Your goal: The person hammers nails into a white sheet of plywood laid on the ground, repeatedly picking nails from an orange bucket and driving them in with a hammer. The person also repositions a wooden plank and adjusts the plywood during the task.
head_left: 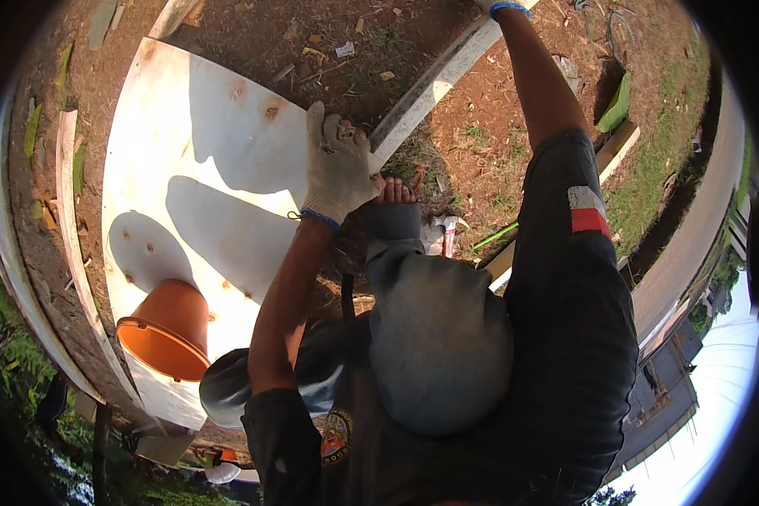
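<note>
Pale plywood, one sheet (219, 232), lies beneath and left of the left hand (337, 169), its lower right portion hidden by the forearm and a bent leg. Gloved, the left hand sits at the sheet's edge against the near end of one wooden beam (437, 83); its fingers are bent, but whether they pinch the beam or merely rest there cannot be told. From that grip the beam runs away up and right to the right hand (486, 4), which the upper border cuts off; only a sliver of glove shows above a blue wristband (509, 8), so its hold cannot be told. Gloves number two, partly visible. One orange bucket (167, 325) is on the sheet, below and left of the left grip; its inner bottom is not visible. One hammer (449, 234) with a red handle lies right of and below that grip, partly concealed by the knee (438, 346). One green stick (495, 235) lies right of the hammer, near the right sleeve (557, 228). One long timber strip (70, 211) lies well left of the left grip, beyond the sheet.
</note>
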A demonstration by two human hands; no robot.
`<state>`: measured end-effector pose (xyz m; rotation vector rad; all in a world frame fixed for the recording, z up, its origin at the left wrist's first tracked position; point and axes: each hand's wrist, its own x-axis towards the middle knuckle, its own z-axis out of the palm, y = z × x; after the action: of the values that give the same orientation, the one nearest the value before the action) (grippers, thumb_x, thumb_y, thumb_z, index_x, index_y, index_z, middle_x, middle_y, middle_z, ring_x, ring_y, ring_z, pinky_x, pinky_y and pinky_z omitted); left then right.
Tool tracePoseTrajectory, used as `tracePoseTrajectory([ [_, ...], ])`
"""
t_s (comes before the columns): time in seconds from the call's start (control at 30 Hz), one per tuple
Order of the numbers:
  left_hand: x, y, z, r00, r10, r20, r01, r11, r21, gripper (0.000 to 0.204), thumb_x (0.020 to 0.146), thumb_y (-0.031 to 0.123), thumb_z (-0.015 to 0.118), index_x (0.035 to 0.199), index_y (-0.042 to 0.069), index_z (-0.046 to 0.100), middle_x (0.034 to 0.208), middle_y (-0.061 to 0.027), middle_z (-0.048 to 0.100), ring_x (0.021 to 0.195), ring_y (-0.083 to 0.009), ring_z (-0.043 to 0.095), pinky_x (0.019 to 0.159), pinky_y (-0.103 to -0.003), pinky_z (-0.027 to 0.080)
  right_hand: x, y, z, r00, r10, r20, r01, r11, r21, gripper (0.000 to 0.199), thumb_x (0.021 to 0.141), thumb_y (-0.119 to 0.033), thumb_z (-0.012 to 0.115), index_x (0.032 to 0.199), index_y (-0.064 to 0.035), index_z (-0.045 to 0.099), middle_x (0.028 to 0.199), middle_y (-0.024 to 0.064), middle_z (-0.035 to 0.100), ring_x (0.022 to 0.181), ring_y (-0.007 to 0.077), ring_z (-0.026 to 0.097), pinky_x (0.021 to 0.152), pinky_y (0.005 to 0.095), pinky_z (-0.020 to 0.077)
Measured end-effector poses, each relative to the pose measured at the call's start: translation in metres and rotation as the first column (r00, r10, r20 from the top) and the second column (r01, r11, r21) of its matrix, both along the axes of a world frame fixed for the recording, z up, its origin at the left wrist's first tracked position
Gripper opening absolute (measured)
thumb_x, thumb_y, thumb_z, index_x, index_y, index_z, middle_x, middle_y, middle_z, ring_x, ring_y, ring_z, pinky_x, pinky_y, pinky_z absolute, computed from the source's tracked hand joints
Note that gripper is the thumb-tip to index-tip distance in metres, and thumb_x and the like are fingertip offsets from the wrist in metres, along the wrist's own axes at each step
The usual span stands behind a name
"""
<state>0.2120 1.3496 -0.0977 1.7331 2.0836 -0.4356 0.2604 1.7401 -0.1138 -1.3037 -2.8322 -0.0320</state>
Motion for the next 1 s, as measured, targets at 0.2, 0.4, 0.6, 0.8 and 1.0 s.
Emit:
tracePoseTrajectory([
  [0.2,0.000,-0.005,0.003,0.999,-0.046,-0.023,0.048,0.997,0.053,0.099,0.073,0.070,0.070,0.140,0.001,0.050,0.145,-0.0182,0.046,0.145,-0.0364,0.033,0.129,-0.058,0.007,0.026,-0.057,-0.001,0.932,0.059,-0.356,0.010,0.982,0.189,0.076,0.075,-0.016,0.077,0.145,0.0017,0.051,0.141,0.0308,0.055,0.137,0.0467,0.048,0.117,0.0540,0.0367],
  [0.4,-0.001,-0.039,0.002,0.992,0.008,0.124,-0.039,0.967,0.251,0.114,0.077,0.066,0.072,0.158,-0.003,0.032,0.166,-0.0218,0.026,0.156,-0.0387,0.018,0.129,-0.059,0.007,0.072,-0.145,-0.036,0.757,-0.175,-0.629,0.145,0.984,-0.099,0.093,0.081,-0.044,0.085,0.155,-0.0082,0.040,0.156,0.0255,0.042,0.144,0.0408,0.044,0.114,0.0504,0.0430],
  [0.6,0.004,-0.102,-0.012,0.982,0.125,0.144,-0.160,0.951,0.263,0.111,0.080,0.061,0.073,0.159,-0.005,0.030,0.169,-0.0212,0.022,0.157,-0.0365,0.018,0.129,-0.060,0.010,0.055,-0.281,-0.035,0.514,-0.763,-0.392,0.272,0.578,-0.769,0.120,0.073,-0.039,0.087,0.159,0.0087,0.019,0.152,0.0339,0.043,0.144,0.0440,0.044,0.119,0.0470,0.0364],
  [0.8,0.025,-0.157,-0.008,0.968,0.249,-0.013,-0.245,0.959,0.143,0.083,0.099,0.055,0.043,0.166,0.010,0.024,0.174,-0.0069,0.022,0.159,-0.0254,0.017,0.132,-0.048,0.012,0.040,-0.288,-0.049,0.494,-0.796,-0.350,0.469,0.582,-0.664,0.087,0.070,-0.033,0.089,0.128,0.0163,0.046,0.117,0.0329,0.063,0.106,0.0408,0.067,0.093,0.0481,0.0539],
  [1.0,0.050,-0.176,-0.046,0.423,-0.003,-0.906,-0.018,1.000,-0.011,0.068,0.106,0.062,0.027,0.163,0.026,0.030,0.172,0.0078,0.025,0.158,-0.0162,0.020,0.135,-0.044,0.010,0.031,-0.308,-0.047,0.333,-0.836,-0.436,0.338,0.537,-0.773,0.063,0.081,-0.004,0.075,0.128,0.0126,0.037,0.120,0.0313,0.056,0.104,0.0391,0.068,0.084,0.0450,0.0637],
])
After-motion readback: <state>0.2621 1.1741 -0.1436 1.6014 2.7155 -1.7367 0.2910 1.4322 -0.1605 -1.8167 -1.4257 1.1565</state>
